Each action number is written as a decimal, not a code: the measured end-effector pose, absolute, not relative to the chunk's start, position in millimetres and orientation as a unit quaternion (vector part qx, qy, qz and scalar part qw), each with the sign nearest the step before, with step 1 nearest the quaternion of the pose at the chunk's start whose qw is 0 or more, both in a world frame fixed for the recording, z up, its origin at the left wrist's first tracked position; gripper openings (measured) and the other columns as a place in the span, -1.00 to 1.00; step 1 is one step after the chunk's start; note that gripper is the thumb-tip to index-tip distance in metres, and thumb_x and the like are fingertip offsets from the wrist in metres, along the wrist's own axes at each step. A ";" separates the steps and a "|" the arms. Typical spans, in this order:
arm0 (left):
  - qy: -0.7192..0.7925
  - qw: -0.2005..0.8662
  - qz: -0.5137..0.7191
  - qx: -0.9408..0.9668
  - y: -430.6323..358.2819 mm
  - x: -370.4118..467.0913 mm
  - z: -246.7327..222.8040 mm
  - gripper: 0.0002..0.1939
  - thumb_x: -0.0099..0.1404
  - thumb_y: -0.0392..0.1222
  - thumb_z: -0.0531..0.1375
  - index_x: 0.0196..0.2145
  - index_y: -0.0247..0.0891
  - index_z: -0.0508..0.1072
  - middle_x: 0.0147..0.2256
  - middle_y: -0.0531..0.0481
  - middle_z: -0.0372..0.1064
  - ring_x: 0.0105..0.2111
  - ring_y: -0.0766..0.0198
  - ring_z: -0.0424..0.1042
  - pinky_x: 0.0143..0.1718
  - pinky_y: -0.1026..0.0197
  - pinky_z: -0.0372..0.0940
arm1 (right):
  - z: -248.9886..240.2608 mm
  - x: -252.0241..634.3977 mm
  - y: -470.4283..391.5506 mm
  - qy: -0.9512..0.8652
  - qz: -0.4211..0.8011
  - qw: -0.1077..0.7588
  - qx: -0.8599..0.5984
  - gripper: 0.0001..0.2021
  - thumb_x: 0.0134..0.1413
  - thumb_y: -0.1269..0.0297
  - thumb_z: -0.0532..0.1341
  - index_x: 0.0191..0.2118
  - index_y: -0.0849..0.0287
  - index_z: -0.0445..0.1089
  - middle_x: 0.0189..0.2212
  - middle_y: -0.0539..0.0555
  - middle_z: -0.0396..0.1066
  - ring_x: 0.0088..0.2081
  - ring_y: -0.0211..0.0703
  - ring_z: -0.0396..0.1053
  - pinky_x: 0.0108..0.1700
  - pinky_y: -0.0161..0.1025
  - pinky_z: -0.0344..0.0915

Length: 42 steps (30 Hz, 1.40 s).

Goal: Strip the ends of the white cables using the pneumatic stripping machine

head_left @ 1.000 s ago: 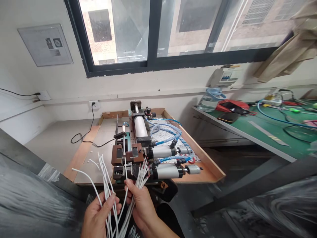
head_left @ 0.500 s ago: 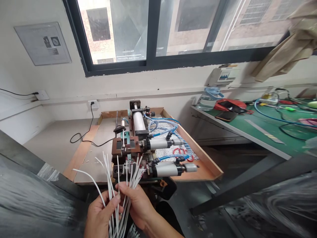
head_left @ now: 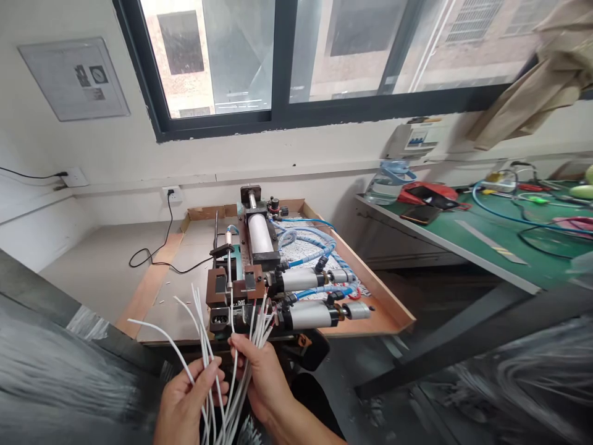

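My left hand point(head_left: 192, 395) is closed, thumb against fingers, on several loose white cables point(head_left: 202, 337) whose tips fan up and to the left. My right hand point(head_left: 266, 380) grips a thicker bundle of white cables point(head_left: 241, 395); some of its tips show reddish ends. Between the right thumb and forefinger one single cable point(head_left: 232, 318) stands out, its upper end at the brown jaw blocks point(head_left: 250, 284) of a pneumatic machine point(head_left: 260, 235). That cable's tip is hidden in the machine. Both hands are just in front of the machine, below its lower cylinder point(head_left: 311, 315).
The machine stands in a wooden-edged tray point(head_left: 384, 281) with white scraps. Blue air hoses point(head_left: 315, 238) curl behind its cylinders. To the right is a green table point(head_left: 491, 253) with a water jug point(head_left: 386, 185), a phone point(head_left: 420, 214) and cables. A black power cord point(head_left: 160, 253) lies left.
My right hand has shifted slightly right and up, bringing one cable's end to the machine. The machine's upper jaw block and cylinder have come down closer to the lower cylinder.
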<state>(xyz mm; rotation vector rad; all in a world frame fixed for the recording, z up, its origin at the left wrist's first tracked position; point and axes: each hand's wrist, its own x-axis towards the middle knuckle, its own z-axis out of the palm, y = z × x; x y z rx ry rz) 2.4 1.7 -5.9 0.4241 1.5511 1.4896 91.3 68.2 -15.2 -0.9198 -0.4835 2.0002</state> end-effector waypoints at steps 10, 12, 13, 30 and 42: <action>0.597 0.473 0.617 0.197 2.4 7.3 -3.5 -0.78 -0.11 -0.15 0.25 -0.48 -0.31 0.37 -0.61 0.04 0.32 -0.61 0.30 0.28 -0.59 0.24 0.18 | -17.5 94.3 58.0 -0.273 0.835 0.381 -0.287 -0.73 -0.33 0.20 0.30 -0.54 0.30 0.30 -0.74 -0.07 0.18 -0.70 -0.39 0.08 -0.63 -0.40 0.02; 0.605 0.470 0.617 0.182 2.2 6.3 -4.4 -0.77 -0.09 -0.12 0.24 -0.48 -0.32 0.38 -0.59 0.00 0.35 -0.57 0.26 0.32 -0.54 0.21 0.22 | -19.9 97.0 55.6 -0.281 0.796 0.433 -0.316 -0.76 -0.29 0.22 0.29 -0.55 0.32 0.30 -0.73 -0.07 0.17 -0.66 -0.42 0.06 -0.59 -0.42 0.00; 0.607 0.467 0.618 0.176 2.1 5.5 -5.3 -0.76 -0.08 -0.11 0.23 -0.48 -0.33 0.39 -0.58 -0.02 0.36 -0.54 0.23 0.33 -0.51 0.19 0.24 | -21.2 98.3 54.9 -0.288 0.783 0.446 -0.324 -0.76 -0.26 0.23 0.28 -0.56 0.32 0.31 -0.71 -0.06 0.18 -0.65 -0.43 0.05 -0.57 -0.42 -0.01; 0.568 0.479 0.663 0.091 2.6 1.5 -3.2 -0.71 -0.09 -0.08 0.23 -0.46 -0.39 0.45 -0.59 -0.10 0.39 -0.53 0.16 0.36 -0.49 0.11 0.30 | -20.5 103.0 58.4 -0.286 0.772 0.420 -0.382 -0.83 -0.27 0.29 0.23 -0.60 0.31 0.29 -0.72 -0.07 0.15 -0.66 -0.42 0.00 -0.57 -0.40 -0.08; 0.569 0.472 0.665 0.105 1.2 1.1 -7.9 -0.75 -0.09 -0.14 0.25 -0.45 -0.36 0.45 -0.55 -0.04 0.37 -0.53 0.21 0.35 -0.48 0.12 0.30 | -21.4 103.4 60.5 -0.269 0.783 0.430 -0.360 -0.78 -0.30 0.23 0.28 -0.57 0.31 0.32 -0.71 -0.08 0.14 -0.65 -0.42 -0.01 -0.57 -0.41 -0.09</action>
